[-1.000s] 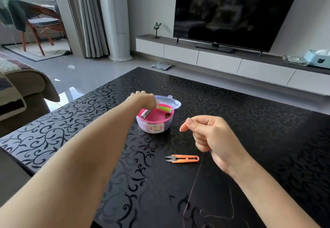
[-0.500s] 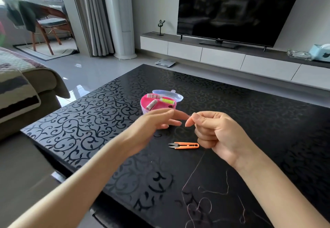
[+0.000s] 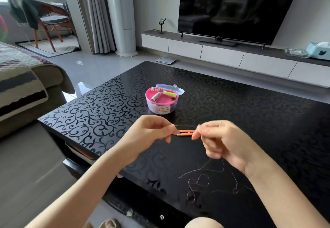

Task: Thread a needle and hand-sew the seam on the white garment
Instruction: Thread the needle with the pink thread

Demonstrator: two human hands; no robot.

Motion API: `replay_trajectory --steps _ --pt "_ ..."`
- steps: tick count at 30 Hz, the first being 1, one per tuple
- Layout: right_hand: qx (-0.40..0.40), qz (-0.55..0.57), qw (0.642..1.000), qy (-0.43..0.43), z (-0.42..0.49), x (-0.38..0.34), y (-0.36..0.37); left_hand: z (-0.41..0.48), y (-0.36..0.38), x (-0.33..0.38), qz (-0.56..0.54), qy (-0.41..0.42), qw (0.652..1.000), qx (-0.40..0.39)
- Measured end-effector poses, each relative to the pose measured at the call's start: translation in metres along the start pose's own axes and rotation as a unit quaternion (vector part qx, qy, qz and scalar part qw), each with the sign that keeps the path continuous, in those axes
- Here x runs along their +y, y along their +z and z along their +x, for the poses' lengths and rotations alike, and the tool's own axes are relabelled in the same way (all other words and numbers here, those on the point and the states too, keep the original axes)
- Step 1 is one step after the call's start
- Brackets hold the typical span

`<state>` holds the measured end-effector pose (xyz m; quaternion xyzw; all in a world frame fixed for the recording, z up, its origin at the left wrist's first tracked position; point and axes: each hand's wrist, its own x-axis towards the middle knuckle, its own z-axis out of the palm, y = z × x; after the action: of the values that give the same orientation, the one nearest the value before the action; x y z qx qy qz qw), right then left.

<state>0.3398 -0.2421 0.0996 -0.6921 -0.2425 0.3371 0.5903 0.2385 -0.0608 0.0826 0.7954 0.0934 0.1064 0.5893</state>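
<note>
My left hand (image 3: 151, 131) and my right hand (image 3: 219, 142) are held close together above the black patterned table (image 3: 100, 110). Each pinches one end of a short stretch of dark reddish thread (image 3: 184, 125) between thumb and forefinger. The rest of the thread (image 3: 200, 179) trails from my right hand and lies in loose loops on the table near its front edge. Orange thread snips (image 3: 185, 132) lie on the table, seen in the gap between my fingertips. No needle can be made out. The white garment is not in view.
A round pink sewing kit (image 3: 161, 103) with thread spools stands open beyond the hands, its clear lid (image 3: 175, 87) behind it. A sofa with a striped blanket (image 3: 21, 78) is at the left. Far off are a TV (image 3: 232, 8) and a low white cabinet (image 3: 221, 54).
My left hand left the sewing kit and came back to meet my right hand. Both hands dropped lower, over the snips, and a short stretch of thread now spans between them.
</note>
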Motion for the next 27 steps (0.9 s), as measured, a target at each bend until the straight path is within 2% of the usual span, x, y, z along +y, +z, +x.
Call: replay_trajectory --steps 2,4,8,11,13,17,23,27 --pt "0.026 -0.139 0.99 0.019 -0.01 0.011 0.002 -0.008 -0.002 0.007 0.113 0.018 0.993 -0.006" --pt "0.053 -0.198 0.979 0.0 -0.017 0.022 0.008 -0.011 0.0 0.015 0.228 0.036 0.973 -0.018" --pt "0.001 -0.082 0.992 -0.099 -0.024 0.03 0.029 -0.011 0.011 0.034 0.382 0.04 0.919 -0.085" --pt "0.025 -0.108 0.981 -0.157 -0.03 0.032 0.048 -0.007 0.014 0.04 0.445 0.036 0.884 -0.139" --pt "0.068 -0.13 0.972 -0.181 -0.033 0.036 0.056 -0.007 0.014 0.04 0.45 0.032 0.879 -0.153" --pt "0.149 -0.175 0.954 -0.193 -0.04 0.049 0.05 -0.006 0.019 0.035 0.385 0.0 0.905 -0.18" --pt "0.173 -0.13 0.961 -0.172 -0.052 0.059 0.025 0.002 0.033 0.028 0.216 -0.046 0.948 -0.229" --pt "0.221 -0.099 0.959 -0.149 -0.059 0.065 0.006 0.012 0.042 0.029 0.176 -0.055 0.958 -0.221"
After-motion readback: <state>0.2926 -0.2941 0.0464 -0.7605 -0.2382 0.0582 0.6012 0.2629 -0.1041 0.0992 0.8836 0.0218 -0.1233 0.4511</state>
